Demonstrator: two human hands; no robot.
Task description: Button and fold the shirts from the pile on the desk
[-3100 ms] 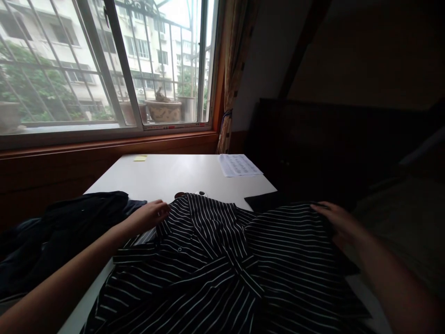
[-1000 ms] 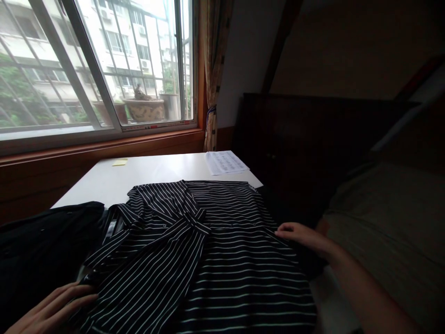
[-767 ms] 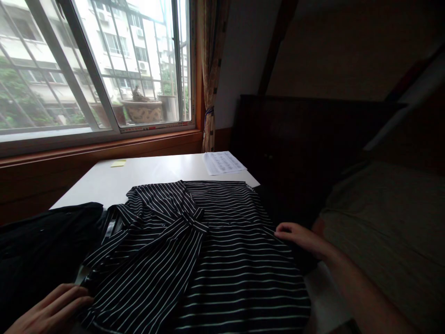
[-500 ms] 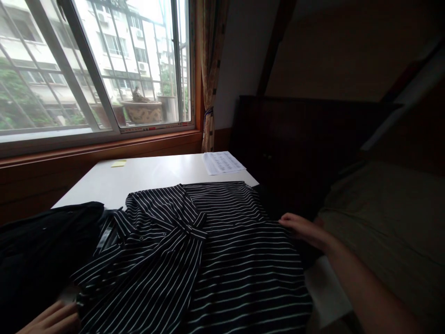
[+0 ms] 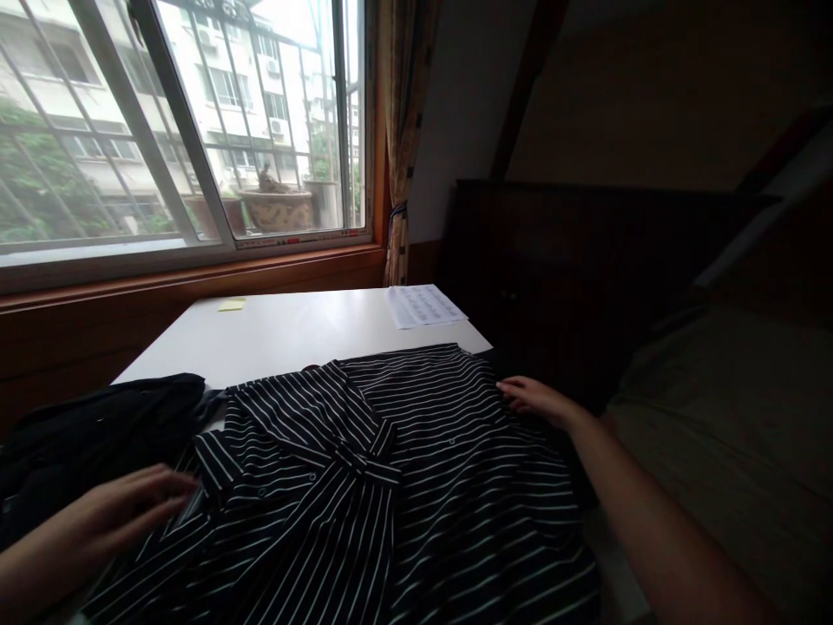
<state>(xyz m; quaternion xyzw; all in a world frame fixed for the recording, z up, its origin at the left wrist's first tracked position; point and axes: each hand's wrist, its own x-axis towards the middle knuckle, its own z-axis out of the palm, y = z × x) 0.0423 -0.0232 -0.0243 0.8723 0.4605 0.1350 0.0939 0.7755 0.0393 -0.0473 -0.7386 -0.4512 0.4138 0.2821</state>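
A black shirt with thin white stripes point(image 5: 416, 469) lies spread on a white table point(image 5: 292, 330), buttons and collar facing up. My left hand point(image 5: 123, 508) hovers at the shirt's left edge with its fingers stretched out, slightly blurred, holding nothing. My right hand point(image 5: 537, 399) rests on the shirt's right edge near the table's side, fingers extended and flat on the fabric.
A pile of dark clothing point(image 5: 91, 434) lies at the left of the table. A printed sheet point(image 5: 424, 305) and a yellow sticky note point(image 5: 231, 305) sit at the table's far end below the window point(image 5: 182, 130). A bed point(image 5: 722, 417) with a dark headboard stands on the right.
The shirt has been spread flatter over the table. My left hand moved from the lower left corner up along the shirt's left edge. My right hand slid further up the right edge.
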